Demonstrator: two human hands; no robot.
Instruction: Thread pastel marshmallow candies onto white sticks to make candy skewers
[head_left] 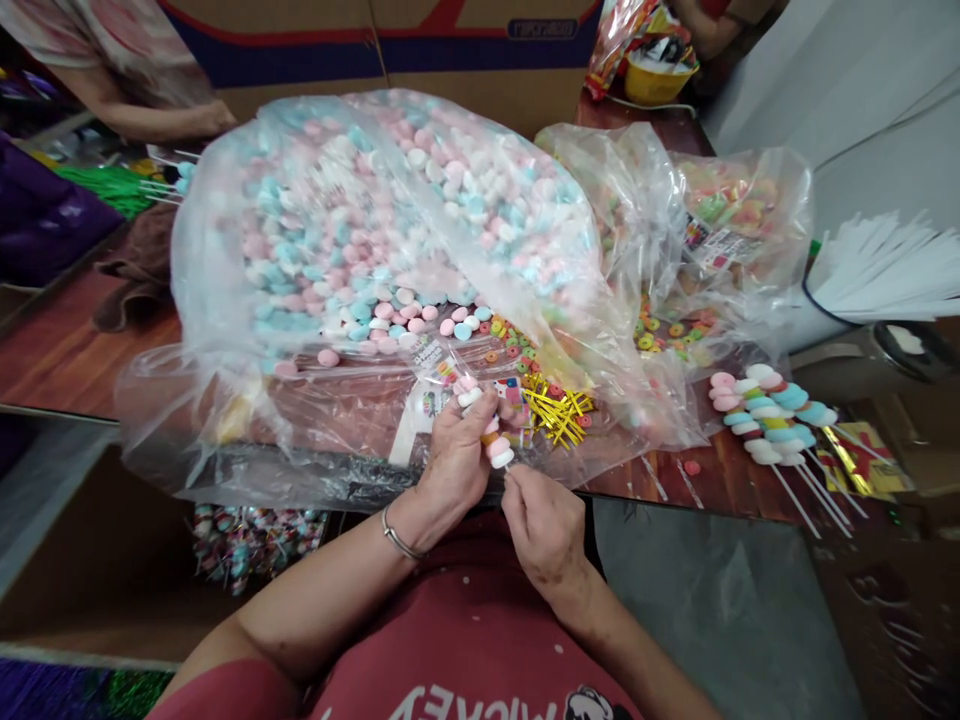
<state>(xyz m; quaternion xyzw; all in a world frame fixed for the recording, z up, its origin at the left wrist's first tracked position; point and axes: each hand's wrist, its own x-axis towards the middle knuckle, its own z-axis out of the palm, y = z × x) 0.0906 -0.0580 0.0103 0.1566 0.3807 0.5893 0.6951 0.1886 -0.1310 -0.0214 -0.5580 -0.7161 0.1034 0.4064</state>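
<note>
My left hand [459, 450] is closed around a marshmallow skewer [498, 452] with pink and white pieces and some gummy rings on it. At the lower end of that skewer, the fingers of my right hand [546, 520] pinch its thin stick. Clear plastic wrap with printing covers the upper part of the skewer. Just beyond my hands lie gold twist ties [556, 408] and loose gummy rings [510, 340]. A big clear bag of pink, white and blue marshmallows [390, 220] lies open toward me, with several pieces spilling from its mouth.
Finished-looking marshmallow skewers [772, 415] lie at the table's right edge. Behind them stand a container of white sticks [885, 270] and a bag of gummy rings [727, 200]. A cardboard box [90, 600] holding wrapped skewers sits below left. Another person's arm [142, 120] shows at upper left.
</note>
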